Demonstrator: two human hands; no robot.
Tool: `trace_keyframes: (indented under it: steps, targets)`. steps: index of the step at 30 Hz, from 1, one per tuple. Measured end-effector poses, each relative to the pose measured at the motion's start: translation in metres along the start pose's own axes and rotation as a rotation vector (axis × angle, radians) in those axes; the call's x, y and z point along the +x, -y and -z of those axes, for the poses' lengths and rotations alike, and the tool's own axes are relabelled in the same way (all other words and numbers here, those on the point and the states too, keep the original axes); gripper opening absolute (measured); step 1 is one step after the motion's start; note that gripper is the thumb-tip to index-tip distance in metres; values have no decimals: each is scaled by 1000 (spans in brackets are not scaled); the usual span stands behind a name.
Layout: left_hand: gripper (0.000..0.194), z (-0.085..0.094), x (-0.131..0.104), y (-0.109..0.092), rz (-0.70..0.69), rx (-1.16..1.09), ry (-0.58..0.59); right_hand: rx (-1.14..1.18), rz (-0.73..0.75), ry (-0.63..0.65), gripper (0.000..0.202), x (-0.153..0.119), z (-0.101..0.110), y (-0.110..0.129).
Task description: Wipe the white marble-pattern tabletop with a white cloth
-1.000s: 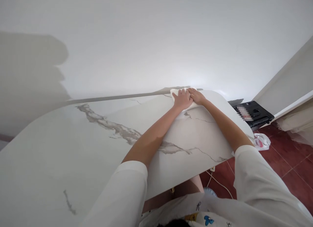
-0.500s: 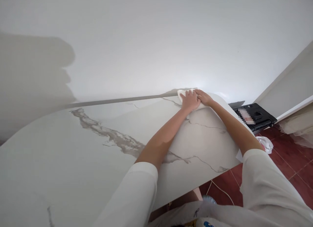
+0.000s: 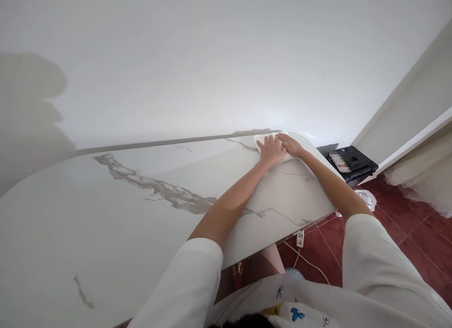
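Observation:
A white cloth [image 3: 259, 140] lies on the white marbled table [image 3: 141, 224], close to its far edge by the wall. My left hand [image 3: 271, 150] presses flat on the cloth with its fingers spread. Beside it on the right, my right hand [image 3: 290, 144] also rests on the cloth, its fingers stretched out and touching my left hand. Both palms cover much of the cloth.
A white wall [image 3: 197, 60] rises behind the table. On the right stands a black case [image 3: 356, 162], with a white bag [image 3: 367, 199] on the red tiled floor [image 3: 399, 220]. A power strip [image 3: 300, 238] with a cable lies below the table's near edge.
The view has shifted, so the case and bag appear farther left and the power strip now shows. Both hands have come slightly nearer along with the cloth.

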State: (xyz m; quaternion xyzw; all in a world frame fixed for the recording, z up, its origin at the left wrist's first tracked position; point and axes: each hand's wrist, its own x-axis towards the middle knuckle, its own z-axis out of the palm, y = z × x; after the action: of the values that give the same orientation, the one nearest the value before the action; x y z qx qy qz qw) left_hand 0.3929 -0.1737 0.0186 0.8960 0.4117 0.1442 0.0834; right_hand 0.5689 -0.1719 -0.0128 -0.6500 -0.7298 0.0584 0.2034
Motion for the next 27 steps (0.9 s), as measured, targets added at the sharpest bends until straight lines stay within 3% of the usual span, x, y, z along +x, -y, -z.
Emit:
trace_keyframes:
  steps: [16, 27]
  targets:
    - [63, 11, -106, -42, -92, 35, 68, -101, -28, -53, 57, -126, 1, 49]
    - [62, 23, -177, -66, -124, 51, 119, -114, -22, -75, 56, -199, 7, 96]
